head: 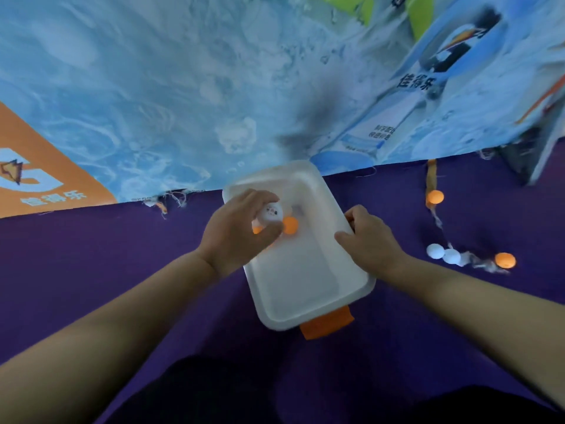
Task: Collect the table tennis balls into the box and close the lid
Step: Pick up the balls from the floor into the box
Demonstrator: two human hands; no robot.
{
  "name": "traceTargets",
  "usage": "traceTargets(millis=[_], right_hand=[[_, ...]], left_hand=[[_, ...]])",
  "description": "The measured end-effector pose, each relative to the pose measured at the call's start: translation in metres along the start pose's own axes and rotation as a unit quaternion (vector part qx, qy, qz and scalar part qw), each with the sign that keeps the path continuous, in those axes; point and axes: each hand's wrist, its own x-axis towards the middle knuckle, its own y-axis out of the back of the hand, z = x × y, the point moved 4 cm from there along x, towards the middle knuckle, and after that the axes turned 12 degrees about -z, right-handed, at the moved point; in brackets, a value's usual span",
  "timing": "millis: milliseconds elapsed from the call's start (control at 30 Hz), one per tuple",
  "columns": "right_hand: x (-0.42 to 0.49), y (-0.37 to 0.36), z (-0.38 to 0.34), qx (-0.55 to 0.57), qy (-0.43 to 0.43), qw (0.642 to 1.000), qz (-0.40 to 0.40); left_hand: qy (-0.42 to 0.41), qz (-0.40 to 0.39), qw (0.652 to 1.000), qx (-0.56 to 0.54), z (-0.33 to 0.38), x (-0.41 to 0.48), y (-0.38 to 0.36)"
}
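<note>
A white rectangular box (308, 289) lies open on the purple cloth, with an orange clasp (327, 325) at its near end. My left hand (238, 234) hovers over the box's far-left part, shut on a white table tennis ball (270, 213); a bit of orange ball (257, 229) shows under its fingers. An orange ball (289, 225) rests inside the box beside that hand. My right hand (368, 240) grips the box's right rim. To the right on the cloth lie two white balls (435, 251) (452, 256) and two orange balls (505, 260) (435, 197). No lid is visible.
A purple cloth (122, 270) covers the floor. Behind it lies a blue printed banner (183, 102) with an orange corner at the left. A frayed cloth edge with an orange strip (431, 175) runs at the right. My dark-clothed legs fill the bottom edge.
</note>
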Motion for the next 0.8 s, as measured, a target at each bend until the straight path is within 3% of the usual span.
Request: traceTargets(millis=[100,167,267,367,533,667,800], right_hand=[[-0.022,0.031,0.031,0.027,-0.015,0.998,0.052],[-0.04,0.055,0.056,0.045,-0.037,0.994,0.097],[-0.07,0.088,0.1,0.082,-0.099,0.98,0.154],[-0.104,0.116,0.144,0.114,-0.161,0.958,0.208],[-0.153,0.139,0.211,0.152,-0.237,0.923,0.263],[-0.177,0.137,0.249,0.18,-0.275,0.898,0.292],[-0.189,0.127,0.276,0.214,-0.285,0.883,0.306]], left_hand=[[-0.077,-0.086,0.99,0.086,0.04,0.029,-0.027],[-0.128,-0.06,0.984,0.104,0.068,0.048,-0.035],[-0.162,0.041,0.985,0.04,0.101,0.076,-0.045],[-0.093,0.061,0.992,-0.059,0.116,0.107,-0.074],[-0.013,-0.125,0.992,0.03,0.102,0.148,-0.172],[-0.043,-0.29,0.939,0.181,0.083,0.157,-0.243],[-0.138,-0.302,0.872,0.36,0.076,0.158,-0.274]])
